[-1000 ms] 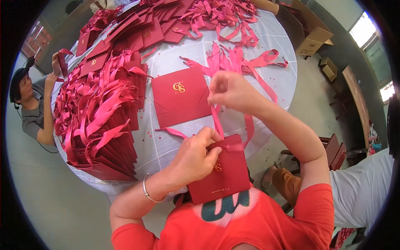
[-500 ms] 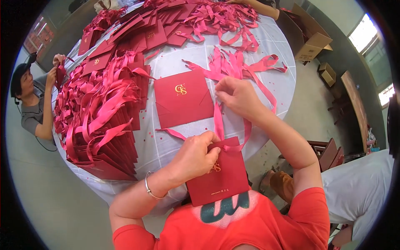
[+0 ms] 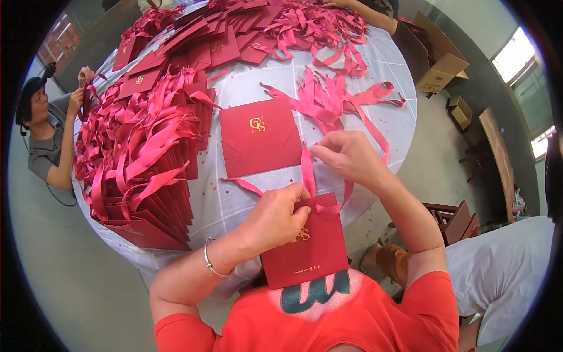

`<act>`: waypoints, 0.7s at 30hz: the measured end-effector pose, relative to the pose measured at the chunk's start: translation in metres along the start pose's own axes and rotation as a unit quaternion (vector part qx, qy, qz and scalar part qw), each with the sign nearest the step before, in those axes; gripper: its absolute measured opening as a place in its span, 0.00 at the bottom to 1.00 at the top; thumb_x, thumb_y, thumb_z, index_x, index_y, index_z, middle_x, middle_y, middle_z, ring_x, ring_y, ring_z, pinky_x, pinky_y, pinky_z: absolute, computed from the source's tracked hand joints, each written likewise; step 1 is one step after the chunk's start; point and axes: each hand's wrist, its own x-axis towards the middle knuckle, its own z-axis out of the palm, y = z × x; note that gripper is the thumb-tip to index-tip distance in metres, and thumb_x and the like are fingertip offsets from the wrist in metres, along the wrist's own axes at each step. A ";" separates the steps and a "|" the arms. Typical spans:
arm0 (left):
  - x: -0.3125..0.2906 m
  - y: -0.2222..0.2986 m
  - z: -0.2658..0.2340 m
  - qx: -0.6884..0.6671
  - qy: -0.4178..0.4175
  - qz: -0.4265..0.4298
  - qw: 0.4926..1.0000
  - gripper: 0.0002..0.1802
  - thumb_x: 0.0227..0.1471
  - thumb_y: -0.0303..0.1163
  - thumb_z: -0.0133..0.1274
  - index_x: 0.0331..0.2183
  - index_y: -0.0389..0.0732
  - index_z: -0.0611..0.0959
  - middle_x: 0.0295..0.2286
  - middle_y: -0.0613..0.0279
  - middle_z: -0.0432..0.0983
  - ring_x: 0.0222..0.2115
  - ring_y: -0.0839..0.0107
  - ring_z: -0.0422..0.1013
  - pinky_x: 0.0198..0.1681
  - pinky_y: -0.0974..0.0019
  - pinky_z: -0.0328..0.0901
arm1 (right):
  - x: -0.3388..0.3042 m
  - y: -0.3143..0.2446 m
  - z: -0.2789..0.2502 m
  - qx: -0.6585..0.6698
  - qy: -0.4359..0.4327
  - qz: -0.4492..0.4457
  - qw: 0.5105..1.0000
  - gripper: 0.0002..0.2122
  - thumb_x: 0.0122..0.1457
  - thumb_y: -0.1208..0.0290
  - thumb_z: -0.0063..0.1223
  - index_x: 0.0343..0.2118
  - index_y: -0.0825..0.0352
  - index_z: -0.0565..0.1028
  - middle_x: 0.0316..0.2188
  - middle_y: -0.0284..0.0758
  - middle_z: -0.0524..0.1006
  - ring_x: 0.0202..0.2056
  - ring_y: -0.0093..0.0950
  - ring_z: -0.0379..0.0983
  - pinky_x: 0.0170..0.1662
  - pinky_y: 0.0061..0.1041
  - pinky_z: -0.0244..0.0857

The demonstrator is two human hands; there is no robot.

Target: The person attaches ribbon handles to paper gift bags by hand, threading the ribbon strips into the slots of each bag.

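My left hand (image 3: 272, 214), with a bracelet at the wrist, grips the top edge of a small red paper gift bag (image 3: 308, 249) with gold print. The bag is held tilted against my front, its lower edge at my shirt. A pink ribbon (image 3: 308, 170) rises from the bag's top edge, and another length curves to the right. My right hand (image 3: 349, 155) has thumb and fingers pinched together beside the ribbon's upper end. Whether it touches the ribbon I cannot tell. A flat red bag (image 3: 258, 141) lies just beyond on the table.
Loose pink ribbons (image 3: 322, 100) lie beyond my right hand. Ribboned red bags (image 3: 141, 158) stand packed on the left, and more bags (image 3: 223, 47) pile at the back of the white-covered table (image 3: 390, 70). A co-worker (image 3: 47, 129) handles a bag at far left. Cardboard box (image 3: 437, 58) stands at right.
My right hand has moved down and slightly right, closer to the ribbon's upper end. My left hand keeps its grip on the bag, and the view has shifted slightly.
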 end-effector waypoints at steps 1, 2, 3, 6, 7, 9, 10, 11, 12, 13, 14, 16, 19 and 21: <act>0.000 0.000 0.000 -0.009 -0.006 -0.005 1.000 0.07 0.54 0.23 0.50 0.36 0.31 0.76 0.18 0.62 0.74 0.13 0.80 0.68 0.16 0.71 0.62 | 0.007 0.000 0.004 -0.028 -0.006 -0.003 1.000 0.10 0.54 0.67 0.59 0.27 0.72 0.80 0.17 0.30 0.75 0.22 0.15 0.70 0.26 0.20 0.63; -0.001 0.001 0.000 -0.017 -0.012 -0.010 1.000 0.07 0.55 0.23 0.50 0.36 0.31 0.76 0.18 0.62 0.74 0.13 0.80 0.68 0.16 0.71 0.63 | 0.013 -0.001 0.007 -0.056 -0.012 -0.007 0.998 0.12 0.54 0.65 0.60 0.26 0.72 0.80 0.16 0.30 0.75 0.21 0.15 0.70 0.25 0.20 0.63; 0.000 0.000 0.000 -0.016 -0.012 -0.009 1.000 0.07 0.55 0.23 0.50 0.36 0.31 0.76 0.18 0.62 0.74 0.13 0.80 0.68 0.16 0.71 0.63 | 0.018 -0.003 0.008 -0.056 -0.011 -0.007 0.998 0.12 0.54 0.65 0.60 0.26 0.72 0.80 0.16 0.30 0.75 0.21 0.15 0.70 0.25 0.20 0.63; -0.001 -0.002 0.001 0.002 -0.006 0.001 1.000 0.07 0.54 0.23 0.50 0.36 0.32 0.76 0.18 0.62 0.74 0.13 0.80 0.69 0.17 0.71 0.63 | 0.031 -0.012 0.006 -0.133 -0.083 0.058 0.986 0.13 0.51 0.63 0.63 0.25 0.71 0.81 0.17 0.31 0.77 0.21 0.17 0.71 0.24 0.22 0.63; -0.001 -0.001 0.000 0.018 0.003 0.011 1.000 0.07 0.53 0.24 0.51 0.35 0.32 0.77 0.19 0.53 0.75 0.17 0.67 0.72 0.22 0.63 0.65 | 0.033 -0.014 0.003 -0.074 -0.113 0.085 0.987 0.13 0.50 0.64 0.64 0.24 0.71 0.81 0.17 0.31 0.77 0.20 0.17 0.71 0.24 0.21 0.63; -0.002 0.002 -0.001 0.032 0.013 0.021 0.999 0.07 0.51 0.25 0.52 0.33 0.32 0.78 0.20 0.43 0.76 0.21 0.55 0.76 0.27 0.55 0.67 | 0.034 -0.009 0.001 -0.015 -0.143 0.112 0.983 0.12 0.49 0.64 0.65 0.23 0.71 0.81 0.17 0.31 0.77 0.20 0.17 0.71 0.23 0.21 0.63; -0.002 0.005 -0.002 0.017 0.007 0.000 1.000 0.07 0.51 0.25 0.52 0.33 0.32 0.78 0.21 0.43 0.76 0.21 0.55 0.76 0.27 0.55 0.67 | 0.035 -0.002 0.003 0.031 -0.122 0.118 0.985 0.12 0.49 0.65 0.65 0.23 0.71 0.80 0.17 0.30 0.76 0.20 0.16 0.70 0.23 0.20 0.62; -0.002 0.006 -0.002 0.003 0.000 -0.021 1.000 0.07 0.51 0.25 0.52 0.33 0.32 0.78 0.21 0.43 0.76 0.21 0.55 0.76 0.27 0.55 0.68 | 0.036 0.002 0.005 0.077 -0.101 0.124 0.984 0.11 0.49 0.66 0.65 0.22 0.71 0.80 0.17 0.30 0.76 0.20 0.16 0.70 0.23 0.19 0.62; -0.002 0.006 -0.003 0.001 0.001 -0.022 1.000 0.07 0.51 0.25 0.52 0.33 0.32 0.78 0.21 0.43 0.76 0.21 0.55 0.76 0.27 0.55 0.68 | 0.035 0.005 0.006 0.076 -0.103 0.124 0.984 0.11 0.49 0.66 0.65 0.22 0.71 0.80 0.17 0.30 0.76 0.20 0.16 0.70 0.23 0.19 0.62; -0.002 0.005 -0.003 0.008 0.002 -0.016 1.000 0.07 0.51 0.25 0.52 0.32 0.31 0.78 0.20 0.43 0.76 0.21 0.55 0.76 0.27 0.56 0.68 | 0.032 0.004 0.008 0.076 -0.084 0.121 0.986 0.11 0.50 0.67 0.65 0.22 0.70 0.80 0.17 0.30 0.76 0.19 0.15 0.69 0.23 0.18 0.62; -0.003 0.005 -0.003 0.015 0.003 -0.011 1.000 0.07 0.51 0.25 0.52 0.32 0.31 0.78 0.20 0.43 0.76 0.20 0.56 0.76 0.26 0.56 0.68 | 0.030 0.003 0.010 0.077 -0.065 0.119 0.988 0.11 0.50 0.67 0.65 0.21 0.70 0.79 0.17 0.30 0.76 0.19 0.14 0.69 0.23 0.18 0.61; -0.002 0.002 -0.003 0.011 -0.002 -0.015 1.000 0.07 0.52 0.25 0.52 0.33 0.30 0.78 0.19 0.50 0.76 0.17 0.66 0.74 0.22 0.62 0.66 | 0.031 0.003 0.014 0.071 -0.049 0.124 0.988 0.11 0.50 0.67 0.65 0.21 0.70 0.79 0.17 0.29 0.76 0.19 0.14 0.68 0.22 0.18 0.61; -0.001 0.004 -0.002 0.005 -0.011 -0.021 1.000 0.07 0.53 0.24 0.52 0.34 0.30 0.77 0.18 0.58 0.76 0.14 0.77 0.71 0.18 0.69 0.64 | 0.031 0.010 0.016 0.059 -0.030 0.111 0.992 0.11 0.51 0.68 0.64 0.22 0.70 0.78 0.17 0.28 0.75 0.19 0.14 0.68 0.22 0.18 0.61; 0.000 0.005 -0.002 0.002 -0.016 -0.023 1.000 0.07 0.54 0.24 0.52 0.34 0.29 0.77 0.18 0.58 0.76 0.14 0.77 0.71 0.18 0.69 0.64 | 0.027 0.012 0.014 0.054 -0.026 0.095 0.994 0.10 0.51 0.68 0.63 0.23 0.71 0.78 0.16 0.28 0.75 0.19 0.14 0.67 0.22 0.18 0.61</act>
